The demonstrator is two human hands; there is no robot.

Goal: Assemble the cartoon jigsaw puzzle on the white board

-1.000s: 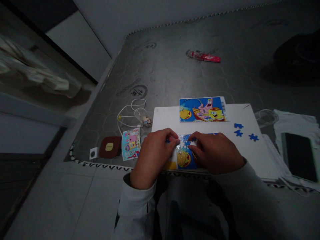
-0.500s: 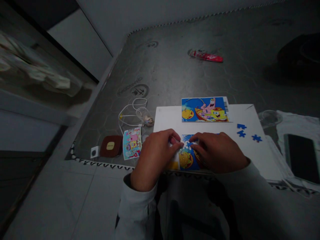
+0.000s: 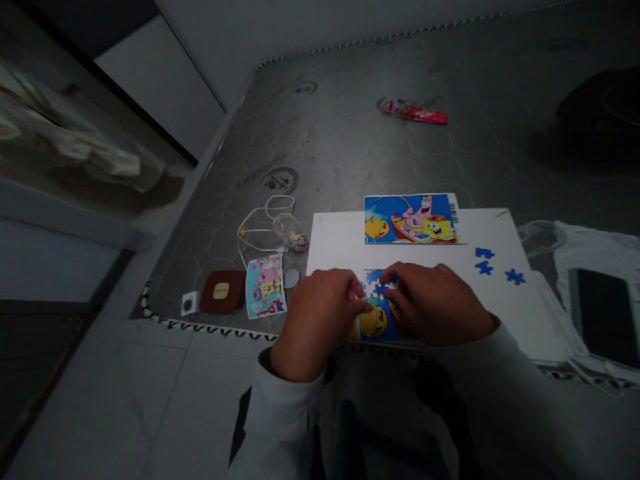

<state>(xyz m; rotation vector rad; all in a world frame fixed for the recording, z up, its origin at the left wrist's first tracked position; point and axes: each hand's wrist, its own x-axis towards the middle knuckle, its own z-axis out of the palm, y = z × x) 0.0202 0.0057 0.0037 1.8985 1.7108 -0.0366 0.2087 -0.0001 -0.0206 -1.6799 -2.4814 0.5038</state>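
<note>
A partly assembled jigsaw puzzle [image 3: 374, 323] with a burger picture lies at the near edge of a white board [image 3: 335, 233]. My right hand [image 3: 433, 300] pinches a blue puzzle piece [image 3: 381, 289] over a gap in the puzzle's upper part. At the puzzle's left edge rests my left hand [image 3: 325, 310], its thumb on the picture and a space between thumb and bent forefinger. The right hand hides the puzzle's right side. Loose blue pieces [image 3: 484, 267] lie on the board to the right. Behind the puzzle is a picture card [image 3: 413, 220] with cartoon figures.
Left of the board are a cartoon card [image 3: 266, 287], a brown case [image 3: 223, 292], a white cable [image 3: 250, 230] and a white cube [image 3: 190, 304]. A phone [image 3: 603, 313] sits at the right on white tissue. A red packet [image 3: 420, 113] lies farther back.
My left hand has shifted slightly, its thumb lower on the puzzle and its fingers farther from the gap. The right hand stays nearly in place with the piece.
</note>
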